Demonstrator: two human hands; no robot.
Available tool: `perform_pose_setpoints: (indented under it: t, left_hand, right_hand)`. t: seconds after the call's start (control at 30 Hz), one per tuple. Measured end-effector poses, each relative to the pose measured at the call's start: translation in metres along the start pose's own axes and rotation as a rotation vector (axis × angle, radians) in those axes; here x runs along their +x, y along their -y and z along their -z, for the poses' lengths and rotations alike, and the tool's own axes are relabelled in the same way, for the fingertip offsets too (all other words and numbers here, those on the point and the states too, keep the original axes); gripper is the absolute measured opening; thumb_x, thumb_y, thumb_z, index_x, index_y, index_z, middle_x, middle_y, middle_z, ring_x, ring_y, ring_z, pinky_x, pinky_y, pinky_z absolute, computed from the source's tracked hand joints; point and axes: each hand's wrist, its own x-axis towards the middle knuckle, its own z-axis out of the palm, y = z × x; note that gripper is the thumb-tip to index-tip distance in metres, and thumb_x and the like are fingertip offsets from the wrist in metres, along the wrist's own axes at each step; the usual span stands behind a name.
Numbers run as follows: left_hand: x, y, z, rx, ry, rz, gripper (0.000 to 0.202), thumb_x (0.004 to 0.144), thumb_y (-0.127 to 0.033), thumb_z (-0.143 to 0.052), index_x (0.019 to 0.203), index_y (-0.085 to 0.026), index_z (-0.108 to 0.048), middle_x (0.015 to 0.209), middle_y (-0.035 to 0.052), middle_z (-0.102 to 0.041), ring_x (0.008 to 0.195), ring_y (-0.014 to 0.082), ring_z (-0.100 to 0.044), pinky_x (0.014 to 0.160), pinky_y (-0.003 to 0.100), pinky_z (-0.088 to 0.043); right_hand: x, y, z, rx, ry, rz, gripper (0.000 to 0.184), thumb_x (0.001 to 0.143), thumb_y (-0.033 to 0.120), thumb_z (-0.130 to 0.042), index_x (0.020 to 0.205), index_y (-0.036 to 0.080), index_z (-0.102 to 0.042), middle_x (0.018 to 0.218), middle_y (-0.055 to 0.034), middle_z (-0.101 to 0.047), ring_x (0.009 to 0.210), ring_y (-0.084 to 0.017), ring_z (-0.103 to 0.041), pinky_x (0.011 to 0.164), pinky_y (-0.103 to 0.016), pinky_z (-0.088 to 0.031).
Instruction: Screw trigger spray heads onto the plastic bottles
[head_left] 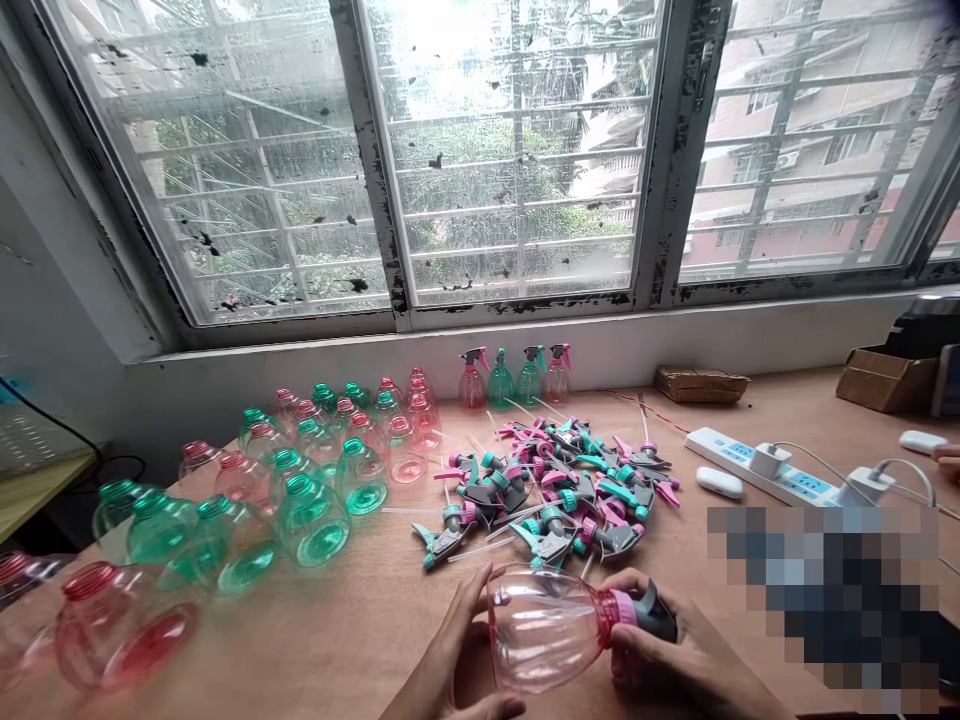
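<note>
A clear pink bottle [544,625] lies on its side between my hands at the table's near edge. My left hand [454,655] cups its round base. My right hand [660,645] is closed round the pink collar and grey spray head [651,612] at its neck. Just beyond lies a heap of loose pink, teal and grey spray heads [555,485] with thin dip tubes. To the left stand several open green and pink bottles [300,490] without heads.
Several finished spray bottles [514,378] stand by the wall under the window. A white power strip [776,470] with plugs, a white case [718,482], a woven pad [701,383] and a cardboard box [881,378] lie on the right. Another person's fingers [949,462] show at the right edge.
</note>
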Motion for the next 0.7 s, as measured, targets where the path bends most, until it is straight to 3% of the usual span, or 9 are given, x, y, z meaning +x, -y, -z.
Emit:
perform_pose_setpoints:
  t: [0.1,0.17,0.27,0.4,0.53,0.7]
  left_hand:
    - [-0.001,0.001,0.001,0.047,-0.028,-0.020,0.081,0.092,-0.044,-0.068,0.157,-0.040,-0.019,0.166,0.0101,-0.026,0.142,0.0366,-0.044,0.115,0.052,-0.038]
    - [-0.001,0.002,0.002,0.054,-0.031,-0.024,0.078,0.094,-0.043,-0.066,0.156,-0.044,-0.019,0.163,0.0097,-0.030,0.136,0.0348,-0.050,0.113,0.052,-0.041]
    - [-0.001,0.001,0.002,0.040,-0.020,-0.005,0.089,0.088,-0.046,-0.074,0.156,-0.047,-0.017,0.161,0.0092,-0.033,0.130,0.0343,-0.055,0.109,0.051,-0.045]
    - [0.001,-0.006,-0.002,-0.015,-0.029,0.002,0.101,0.085,-0.053,-0.074,0.158,-0.041,-0.007,0.162,0.0119,-0.030,0.133,0.0365,-0.051,0.111,0.054,-0.042]
    - [0.002,-0.013,-0.003,-0.039,0.016,0.043,0.092,0.088,-0.051,-0.071,0.159,-0.033,-0.016,0.164,0.0140,-0.029,0.139,0.0374,-0.047,0.115,0.054,-0.038]
    - [0.003,-0.013,0.001,0.070,-0.010,-0.012,0.080,0.093,-0.046,-0.067,0.157,-0.041,-0.020,0.164,0.0088,-0.028,0.137,0.0358,-0.048,0.111,0.050,-0.043]
  right_hand:
    - [-0.001,0.002,-0.001,0.005,-0.004,-0.013,0.040,0.082,0.045,-0.081,0.102,0.017,-0.061,0.066,-0.0026,-0.076,0.056,-0.016,-0.067,0.057,-0.024,-0.051]
    - [-0.001,0.003,-0.002,0.012,-0.009,-0.025,0.040,0.082,0.045,-0.081,0.103,0.017,-0.061,0.066,-0.0026,-0.076,0.056,-0.016,-0.067,0.057,-0.024,-0.051]
    - [-0.002,0.004,-0.002,0.013,-0.021,-0.039,0.041,0.081,0.046,-0.081,0.102,0.018,-0.062,0.067,-0.0024,-0.076,0.057,-0.017,-0.068,0.058,-0.026,-0.052]
    - [-0.002,0.004,-0.002,-0.015,-0.025,-0.024,0.041,0.080,0.047,-0.081,0.102,0.018,-0.062,0.066,-0.0024,-0.076,0.056,-0.018,-0.068,0.058,-0.026,-0.051]
    - [0.000,0.002,-0.001,-0.022,-0.004,-0.002,0.041,0.082,0.045,-0.080,0.103,0.017,-0.061,0.067,-0.0026,-0.076,0.056,-0.016,-0.067,0.057,-0.026,-0.051]
    - [0.000,0.003,-0.001,-0.049,-0.006,0.007,0.040,0.082,0.046,-0.079,0.103,0.017,-0.061,0.066,-0.0025,-0.077,0.054,-0.017,-0.066,0.056,-0.026,-0.051]
